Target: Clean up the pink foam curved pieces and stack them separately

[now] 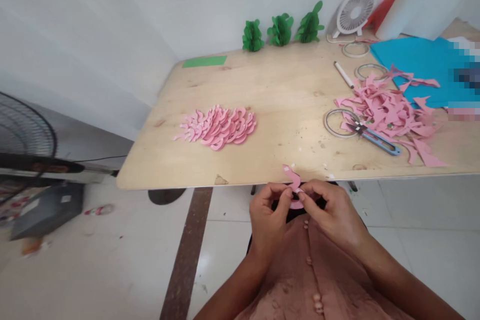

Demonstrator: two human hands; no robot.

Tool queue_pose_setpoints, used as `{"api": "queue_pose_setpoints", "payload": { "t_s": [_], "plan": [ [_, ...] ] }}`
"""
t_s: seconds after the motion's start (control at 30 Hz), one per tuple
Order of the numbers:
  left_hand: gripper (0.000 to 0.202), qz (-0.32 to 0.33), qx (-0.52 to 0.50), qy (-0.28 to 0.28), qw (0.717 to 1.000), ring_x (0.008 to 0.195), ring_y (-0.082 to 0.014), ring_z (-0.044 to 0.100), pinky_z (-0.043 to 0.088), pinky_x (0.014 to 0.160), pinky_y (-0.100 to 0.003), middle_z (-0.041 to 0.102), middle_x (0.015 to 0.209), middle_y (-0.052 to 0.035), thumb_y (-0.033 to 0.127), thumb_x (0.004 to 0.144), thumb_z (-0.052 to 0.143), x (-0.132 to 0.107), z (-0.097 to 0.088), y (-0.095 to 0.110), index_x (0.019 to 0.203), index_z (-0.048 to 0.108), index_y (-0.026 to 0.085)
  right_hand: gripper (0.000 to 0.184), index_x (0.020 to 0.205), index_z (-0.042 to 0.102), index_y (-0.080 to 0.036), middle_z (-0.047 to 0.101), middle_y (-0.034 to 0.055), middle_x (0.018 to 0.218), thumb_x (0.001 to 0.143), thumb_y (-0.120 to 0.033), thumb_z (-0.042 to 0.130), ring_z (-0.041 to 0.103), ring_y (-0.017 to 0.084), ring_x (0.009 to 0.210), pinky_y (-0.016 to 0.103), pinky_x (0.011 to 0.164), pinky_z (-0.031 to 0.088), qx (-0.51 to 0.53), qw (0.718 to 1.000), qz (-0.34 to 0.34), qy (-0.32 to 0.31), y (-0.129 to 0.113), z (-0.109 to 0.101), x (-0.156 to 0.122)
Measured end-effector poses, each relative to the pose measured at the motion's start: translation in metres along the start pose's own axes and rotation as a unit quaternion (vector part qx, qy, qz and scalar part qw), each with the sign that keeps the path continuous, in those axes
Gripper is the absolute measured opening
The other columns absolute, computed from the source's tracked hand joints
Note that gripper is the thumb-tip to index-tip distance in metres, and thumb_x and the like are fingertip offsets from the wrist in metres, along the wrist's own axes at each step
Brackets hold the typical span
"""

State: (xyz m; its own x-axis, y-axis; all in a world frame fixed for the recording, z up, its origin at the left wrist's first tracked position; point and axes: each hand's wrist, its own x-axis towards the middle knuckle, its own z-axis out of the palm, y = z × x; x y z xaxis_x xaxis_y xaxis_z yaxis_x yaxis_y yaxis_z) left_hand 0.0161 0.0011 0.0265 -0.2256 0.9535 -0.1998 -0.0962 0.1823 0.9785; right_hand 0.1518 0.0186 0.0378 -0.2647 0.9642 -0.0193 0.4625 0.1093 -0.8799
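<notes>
A curved pink paper piece (294, 178) with small white patches on it is held at the table's front edge, over my lap. My left hand (270, 210) pinches it from the left. From the right, my right hand (332, 207) pinches it too, the fingertips of both hands almost meeting. Part of the paper is hidden behind the fingers. Farther left on the table lies a pile of similar curved pink paper pieces (225, 127), overlapping one another.
Pink paper scraps (393, 105) spread at the right, with blue-handled scissors (378, 140) and a tape roll (341, 123) beside them. A white marker (344, 75), blue sheets (416, 60), a small fan (354, 14) and green paper shapes (280, 30) stand or lie behind.
</notes>
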Motion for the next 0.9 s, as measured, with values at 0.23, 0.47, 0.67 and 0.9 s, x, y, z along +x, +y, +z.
{"api": "queue_pose_setpoints", "payload": {
  "t_s": [0.23, 0.47, 0.67, 0.9],
  "plan": [
    [0.010, 0.006, -0.013, 0.015, 1.000, 0.065, -0.0143, 0.061, 0.050, 0.064, -0.026, 0.067, 0.070, -0.0018, 0.024, 0.078, 0.065, -0.0022, 0.0017, -0.0035, 0.073, 0.065, 0.016, 0.014, 0.084, 0.065, -0.019, 0.067, 0.0018, 0.074, 0.088, -0.023, 0.052, 0.059, 0.017, 0.068, 0.029, 0.065, 0.042, -0.070, 0.995, -0.052, 0.041, 0.0010, 0.0022, -0.0030],
    [0.011, -0.025, -0.060, 0.016, 0.998, 0.061, -0.0120, 0.058, 0.049, 0.063, -0.023, 0.065, 0.063, -0.0001, 0.023, 0.077, 0.066, -0.0043, 0.0059, 0.0011, 0.069, 0.064, 0.016, 0.013, 0.084, 0.063, -0.018, 0.068, 0.0036, 0.075, 0.088, -0.018, 0.051, 0.059, 0.019, 0.069, 0.031, 0.068, 0.039, -0.167, 0.972, -0.139, 0.094, 0.0048, 0.0060, -0.0044],
    [0.010, -0.024, -0.063, 0.014, 0.998, 0.061, -0.0119, 0.058, 0.049, 0.063, -0.023, 0.063, 0.062, 0.0003, 0.021, 0.075, 0.067, -0.0048, 0.0062, -0.0011, 0.067, 0.064, 0.016, 0.018, 0.073, 0.060, -0.018, 0.063, 0.0029, 0.065, 0.088, -0.018, 0.050, 0.055, 0.019, 0.063, 0.031, 0.065, 0.037, -0.219, 0.957, -0.160, 0.101, 0.0046, 0.0075, -0.0040],
    [0.007, -0.028, -0.072, -0.003, 0.997, 0.062, -0.0117, 0.058, 0.049, 0.063, -0.023, 0.065, 0.065, -0.0005, 0.020, 0.076, 0.066, -0.0027, 0.0058, -0.0026, 0.070, 0.066, 0.015, 0.018, 0.075, 0.062, -0.018, 0.066, 0.0034, 0.069, 0.088, -0.017, 0.049, 0.058, 0.019, 0.065, 0.031, 0.065, 0.037, -0.212, 0.960, -0.153, 0.097, 0.0048, 0.0092, -0.0038]
  ]
}}
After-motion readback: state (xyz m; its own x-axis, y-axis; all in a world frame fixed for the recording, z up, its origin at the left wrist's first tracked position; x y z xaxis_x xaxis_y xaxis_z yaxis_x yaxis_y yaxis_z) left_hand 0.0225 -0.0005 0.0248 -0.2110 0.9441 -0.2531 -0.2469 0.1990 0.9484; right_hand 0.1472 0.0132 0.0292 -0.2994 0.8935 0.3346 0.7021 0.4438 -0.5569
